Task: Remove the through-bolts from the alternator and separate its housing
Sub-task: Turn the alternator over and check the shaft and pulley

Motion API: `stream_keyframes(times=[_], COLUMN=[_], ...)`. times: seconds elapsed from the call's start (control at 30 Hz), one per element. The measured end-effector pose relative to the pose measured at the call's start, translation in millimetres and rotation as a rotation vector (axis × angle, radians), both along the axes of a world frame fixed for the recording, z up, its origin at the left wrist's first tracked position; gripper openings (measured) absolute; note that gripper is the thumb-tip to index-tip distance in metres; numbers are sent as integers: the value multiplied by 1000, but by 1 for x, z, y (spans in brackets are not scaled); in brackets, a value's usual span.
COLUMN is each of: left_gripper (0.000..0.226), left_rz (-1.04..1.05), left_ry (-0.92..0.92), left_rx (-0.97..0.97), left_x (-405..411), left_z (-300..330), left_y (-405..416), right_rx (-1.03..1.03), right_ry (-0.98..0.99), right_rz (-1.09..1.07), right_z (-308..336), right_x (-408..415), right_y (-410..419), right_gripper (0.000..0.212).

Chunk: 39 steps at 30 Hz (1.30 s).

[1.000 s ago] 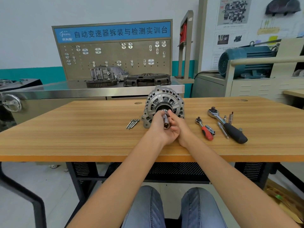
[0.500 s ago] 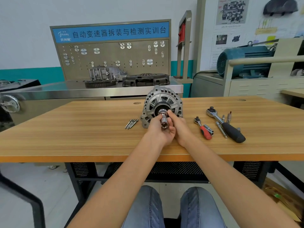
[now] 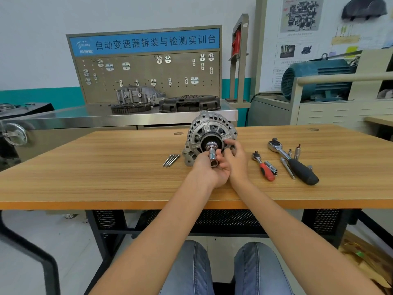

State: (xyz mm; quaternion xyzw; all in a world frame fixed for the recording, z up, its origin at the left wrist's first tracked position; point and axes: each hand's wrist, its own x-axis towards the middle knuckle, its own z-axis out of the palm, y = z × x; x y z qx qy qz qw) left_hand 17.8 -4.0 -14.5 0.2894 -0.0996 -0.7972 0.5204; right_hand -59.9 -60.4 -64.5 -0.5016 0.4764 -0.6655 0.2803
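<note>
The alternator (image 3: 209,136) stands on its edge on the wooden table (image 3: 85,167), near the middle, with its round slotted face turned to the person. From the black hub in the centre of this face a short shaft comes out toward the camera, and a chrome socket (image 3: 213,159) sits on its end, with the open hexagon mouth pointing to the person.

The left hand (image 3: 209,170) is just below and in front of the hub. Its fingers are curled, and the thumb and forefinger pinch the socket from the left side, so the socket lies between the fingertips and over the palm. The right hand (image 3: 235,159) is just beside it on the right. Its fingers are bent and reach to the rim of the hub and the housing face; they seem to grip the edge of the hub, but the contact is partly hidden by the left hand, so I cannot tell it for sure.

Four through-bolts (image 3: 171,160) lie together on the table just left of the alternator, apart from both hands. To the right of the hands lie a small ratchet with red handle (image 3: 263,167), a loose socket (image 3: 270,167) touching it, an extension bar (image 3: 287,168) and a large ratchet with black handle (image 3: 294,162).
</note>
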Motion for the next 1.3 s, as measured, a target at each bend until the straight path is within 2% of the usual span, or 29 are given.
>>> stream_keyframes(times=[0.23, 0.4, 0.63, 0.7, 0.8, 0.93, 1.1, 1.23, 1.3], left_gripper=[34, 38, 29, 27, 27, 29, 34, 41, 41], left_rz=[-12, -27, -27, -33, -31, -29, -28, -26, -35], left_ry=[-14, -1, -24, -33, -37, -47, -28, -3, -41], left_rx=[10, -12, -42, -40, -25, -26, -19, -28, -42], left_x=[1, 0, 0, 0, 1, 2, 2, 1, 1], left_z=[1, -1, 0, 0, 0, 0, -1, -4, -4], left_y=[3, 1, -2, -2, -3, -3, -3, -2, -2], right_rx=[58, 82, 95, 179, 211, 255, 256, 257, 244], right_ry=[168, 115, 122, 257, 644, 780, 739, 578, 609], right_rz=[29, 49, 33, -74, -190, -198, -171, -110, -124], right_z=[-6, -8, -9, -4, -1, 1, 2, 3, 1], right_x=[0, 0, 1, 2, 3, 5, 5, 6, 5], right_y=[-13, -15, -9, -5, 3, 6, 5, 8, 8], right_gripper=[36, 36, 32, 27, 18, 22, 19, 21, 21])
